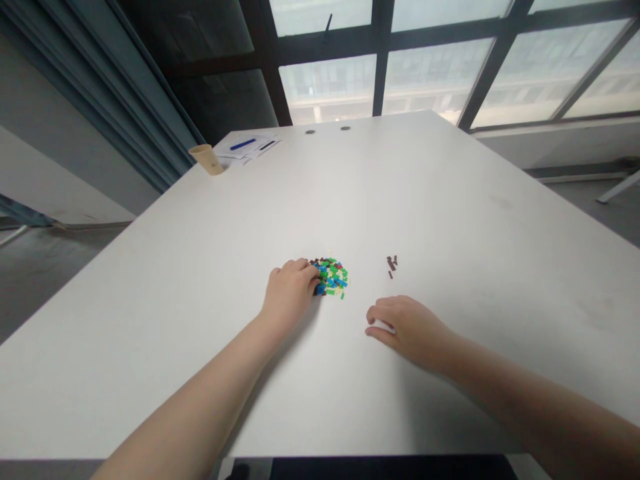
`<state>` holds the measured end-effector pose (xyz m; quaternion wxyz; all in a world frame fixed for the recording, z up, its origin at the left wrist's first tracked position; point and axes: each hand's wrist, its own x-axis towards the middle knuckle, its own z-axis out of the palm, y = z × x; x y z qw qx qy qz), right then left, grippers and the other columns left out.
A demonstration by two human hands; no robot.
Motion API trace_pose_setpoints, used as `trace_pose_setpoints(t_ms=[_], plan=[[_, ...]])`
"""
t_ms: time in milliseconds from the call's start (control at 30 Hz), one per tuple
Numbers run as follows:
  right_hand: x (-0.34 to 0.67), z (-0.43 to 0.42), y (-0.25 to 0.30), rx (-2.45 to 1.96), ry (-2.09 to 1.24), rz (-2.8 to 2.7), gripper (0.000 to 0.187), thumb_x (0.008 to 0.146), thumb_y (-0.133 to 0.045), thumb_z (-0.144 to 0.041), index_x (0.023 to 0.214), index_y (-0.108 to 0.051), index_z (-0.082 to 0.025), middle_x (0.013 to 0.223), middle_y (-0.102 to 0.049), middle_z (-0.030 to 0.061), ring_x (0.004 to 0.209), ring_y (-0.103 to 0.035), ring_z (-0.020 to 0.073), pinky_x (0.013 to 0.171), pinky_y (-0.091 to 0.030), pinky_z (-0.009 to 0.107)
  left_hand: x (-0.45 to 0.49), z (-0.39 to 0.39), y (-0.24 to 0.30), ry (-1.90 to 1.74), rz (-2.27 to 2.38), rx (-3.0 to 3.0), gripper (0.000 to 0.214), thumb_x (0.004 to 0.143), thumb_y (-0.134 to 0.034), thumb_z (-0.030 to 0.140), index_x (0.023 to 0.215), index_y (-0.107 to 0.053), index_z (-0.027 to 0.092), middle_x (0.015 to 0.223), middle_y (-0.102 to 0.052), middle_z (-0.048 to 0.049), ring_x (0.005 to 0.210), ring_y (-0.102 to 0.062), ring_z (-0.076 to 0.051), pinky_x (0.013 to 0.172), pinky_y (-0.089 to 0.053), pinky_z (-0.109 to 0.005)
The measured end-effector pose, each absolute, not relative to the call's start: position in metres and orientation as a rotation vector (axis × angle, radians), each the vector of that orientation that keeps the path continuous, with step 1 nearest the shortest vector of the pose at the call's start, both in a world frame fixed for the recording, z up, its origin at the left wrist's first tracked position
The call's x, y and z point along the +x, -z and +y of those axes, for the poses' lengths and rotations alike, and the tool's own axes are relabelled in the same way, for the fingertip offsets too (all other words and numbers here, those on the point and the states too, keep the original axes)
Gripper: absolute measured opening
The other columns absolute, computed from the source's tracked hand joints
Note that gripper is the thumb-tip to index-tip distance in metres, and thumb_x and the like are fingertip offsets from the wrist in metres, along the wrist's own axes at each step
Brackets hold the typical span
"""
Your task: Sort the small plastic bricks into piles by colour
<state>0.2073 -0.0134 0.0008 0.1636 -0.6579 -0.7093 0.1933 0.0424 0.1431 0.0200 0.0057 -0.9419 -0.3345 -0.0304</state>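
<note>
A small heap of tiny building bricks (pixel 334 273) in green, blue, brown, red and cream lies near the middle of the table. My left hand (pixel 293 283) rests at the heap's left side, its fingers curled down onto the bricks there. The fingertips are partly hidden, so whatever they pinch does not show. To the right of the heap lies a separate little group of brown bricks (pixel 391 265). My right hand (pixel 403 327) is just nearer to me than that group, thumb and fingers curved with a gap between them and nothing visible in it.
The white table (pixel 200 287) stretches toward dark-framed windows (pixel 327 87). At its far left stand a tan paper cup (pixel 207 161) and papers (pixel 253 152) with a blue pen (pixel 243 144) on them. A blue curtain (pixel 110 80) hangs beyond the left edge.
</note>
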Motion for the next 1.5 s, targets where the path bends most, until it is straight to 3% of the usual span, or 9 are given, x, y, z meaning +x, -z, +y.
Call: trace_pose_setpoints(t_ms=[300, 467, 667, 833, 1000, 1233, 1500], plan=[[0.208, -0.013, -0.002, -1.871, -0.534, -2.008, 0.014, 0.082, -0.053, -0.03, 0.077, -0.06, -0.019, 0.071, -0.059, 0.0005, 0.065, -0.052, 0.0127, 0.063, -0.036, 0.026, 0.043, 0.143, -0.017, 0.259, -1.059, -2.998, 0.017, 0.083, -0.043, 0.02, 0.083, -0.06, 0.019, 0.09, -0.06, -0.0074, 0.088, -0.052, -0.025, 0.069, -0.038, -0.036], [0.209, -0.011, 0.002, -1.714, -0.316, -1.84, 0.017, 0.083, -0.051, -0.025, 0.096, -0.06, -0.019, 0.082, -0.06, 0.0036, 0.078, -0.054, 0.0135, 0.072, -0.041, 0.026, 0.049, 0.127, -0.018, 0.521, -0.931, -3.593, 0.016, 0.085, -0.042, 0.026, 0.081, -0.054, 0.017, 0.083, -0.057, -0.0037, 0.078, -0.05, -0.015, 0.07, -0.04, -0.028], [0.209, -0.012, 0.001, -1.556, -0.112, -1.789, 0.018, 0.085, -0.049, -0.023, 0.096, -0.062, -0.021, 0.081, -0.061, 0.0039, 0.078, -0.053, 0.0137, 0.073, -0.042, 0.027, 0.054, 0.112, -0.009, 0.138, -1.008, -4.14, 0.024, 0.087, -0.038, 0.034, 0.081, -0.053, 0.016, 0.07, -0.05, 0.0006, 0.064, -0.045, -0.01, 0.058, -0.038, -0.022], [0.203, -0.012, 0.004, -1.561, -0.106, -1.829, 0.019, 0.086, -0.048, -0.023, 0.083, -0.066, -0.022, 0.077, -0.061, 0.0032, 0.073, -0.052, 0.0127, 0.068, -0.041, 0.026, 0.055, 0.108, -0.012, 0.123, -0.861, -4.093, 0.023, 0.087, -0.038, 0.029, 0.078, -0.054, 0.015, 0.076, -0.053, -0.001, 0.072, -0.048, -0.012, 0.067, -0.04, -0.025], [0.207, -0.009, 0.003, -1.592, -0.113, -1.827, 0.022, 0.087, -0.045, -0.024, 0.081, -0.065, -0.02, 0.075, -0.059, 0.0039, 0.073, -0.051, 0.0135, 0.069, -0.041, 0.026, 0.055, 0.104, -0.012, 0.186, -0.829, -3.999, 0.021, 0.087, -0.037, 0.025, 0.08, -0.055, 0.017, 0.077, -0.056, -0.0012, 0.074, -0.051, -0.013, 0.068, -0.042, -0.026], [0.258, 0.0, 0.004, -2.261, -0.123, -1.356, 0.016, 0.081, -0.052, -0.024, 0.078, -0.067, -0.019, 0.074, -0.055, 0.0031, 0.071, -0.052, 0.0162, 0.066, -0.038, 0.028, 0.052, 0.105, -0.009, 0.314, -0.555, -3.695, 0.018, 0.088, -0.038, 0.026, 0.087, -0.053, 0.016, 0.087, -0.056, -0.0064, 0.084, -0.05, -0.017, 0.077, -0.042, -0.03], [0.258, 0.001, 0.011, -2.36, -0.15, -1.443, 0.021, 0.083, -0.049, -0.028, 0.081, -0.069, -0.022, 0.072, -0.056, 0.0026, 0.068, -0.053, 0.0158, 0.061, -0.035, 0.027, 0.051, 0.105, -0.005, 0.155, -0.397, -3.567, 0.022, 0.089, -0.036, 0.031, 0.089, -0.052, 0.016, 0.09, -0.055, -0.0079, 0.084, -0.051, -0.018, 0.075, -0.043, -0.03]])
